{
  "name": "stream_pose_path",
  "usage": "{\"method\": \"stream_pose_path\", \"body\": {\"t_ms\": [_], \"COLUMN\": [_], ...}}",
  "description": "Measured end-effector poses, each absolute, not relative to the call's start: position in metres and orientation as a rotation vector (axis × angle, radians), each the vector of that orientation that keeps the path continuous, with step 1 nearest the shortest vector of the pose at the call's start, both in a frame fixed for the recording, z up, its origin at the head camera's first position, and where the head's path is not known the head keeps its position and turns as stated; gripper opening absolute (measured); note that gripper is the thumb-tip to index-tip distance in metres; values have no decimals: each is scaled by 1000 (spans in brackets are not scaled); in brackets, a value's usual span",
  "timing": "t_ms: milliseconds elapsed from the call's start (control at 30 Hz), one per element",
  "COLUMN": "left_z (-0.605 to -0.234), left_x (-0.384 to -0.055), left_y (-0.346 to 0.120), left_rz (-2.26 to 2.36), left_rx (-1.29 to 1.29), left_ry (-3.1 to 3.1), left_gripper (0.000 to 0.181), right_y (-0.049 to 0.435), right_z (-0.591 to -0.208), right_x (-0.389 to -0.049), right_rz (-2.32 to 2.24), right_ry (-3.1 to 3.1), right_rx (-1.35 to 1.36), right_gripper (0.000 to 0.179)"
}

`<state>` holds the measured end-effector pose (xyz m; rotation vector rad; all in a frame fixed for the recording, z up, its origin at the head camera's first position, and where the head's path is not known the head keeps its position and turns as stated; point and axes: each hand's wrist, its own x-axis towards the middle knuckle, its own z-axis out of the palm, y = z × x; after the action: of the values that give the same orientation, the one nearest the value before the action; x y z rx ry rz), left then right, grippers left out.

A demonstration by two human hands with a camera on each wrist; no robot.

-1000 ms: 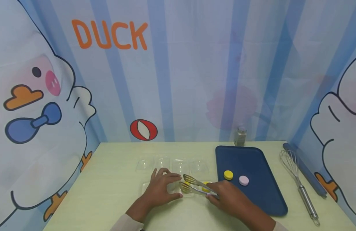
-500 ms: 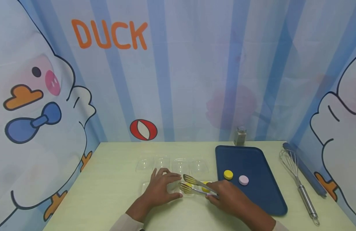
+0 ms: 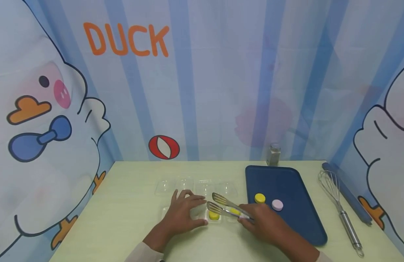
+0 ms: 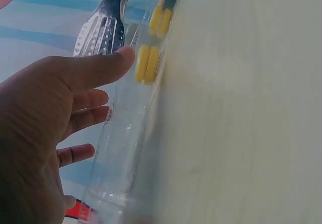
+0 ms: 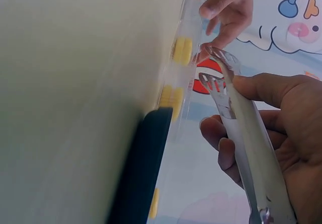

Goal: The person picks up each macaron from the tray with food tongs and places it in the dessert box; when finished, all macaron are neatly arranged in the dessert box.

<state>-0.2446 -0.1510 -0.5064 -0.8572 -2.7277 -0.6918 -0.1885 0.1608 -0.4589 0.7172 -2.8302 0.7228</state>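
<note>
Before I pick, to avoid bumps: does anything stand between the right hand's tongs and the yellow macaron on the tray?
Nothing tall: between the tongs and that yellow macaron lie only the end of the clear container and the blue tray's rim.

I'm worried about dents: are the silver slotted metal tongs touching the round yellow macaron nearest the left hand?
Apart: the right wrist view shows a gap between the metal tongs and that yellow macaron.

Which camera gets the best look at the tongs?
The right wrist view: the tongs are big there, with both slotted ends and much of the handles showing in the right hand. The head view shows both ends, but small, and that hand hides part of the handles. The left wrist view shows mainly the ends.
</note>
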Motion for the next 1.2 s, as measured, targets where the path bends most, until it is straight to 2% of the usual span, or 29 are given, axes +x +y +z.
{"method": "stream_pose_path", "body": {"t_ms": [233, 467, 633, 1200], "left_z": [-499, -503, -506, -507], "left_x": [-239, -237, -237, -238], "left_y": [-168, -188, -200, -205], "left_rz": [-601, -617, -668, -678], "left_rx": [-767, -682, -634, -620], "left_ry": [-2744, -2750, -2745, -2764], "left_gripper": [63, 60, 60, 60], "right_y": [174, 194, 202, 242], "right_z": [-459, -463, -458, -469], "right_x": [-187, -186, -184, -182], "right_rz": [750, 715, 749, 657], "right_ry": [-2821, -2768, -2859, -2746], "right_rx": [604, 601, 452, 376], "right_gripper": [30, 26, 28, 30]}}
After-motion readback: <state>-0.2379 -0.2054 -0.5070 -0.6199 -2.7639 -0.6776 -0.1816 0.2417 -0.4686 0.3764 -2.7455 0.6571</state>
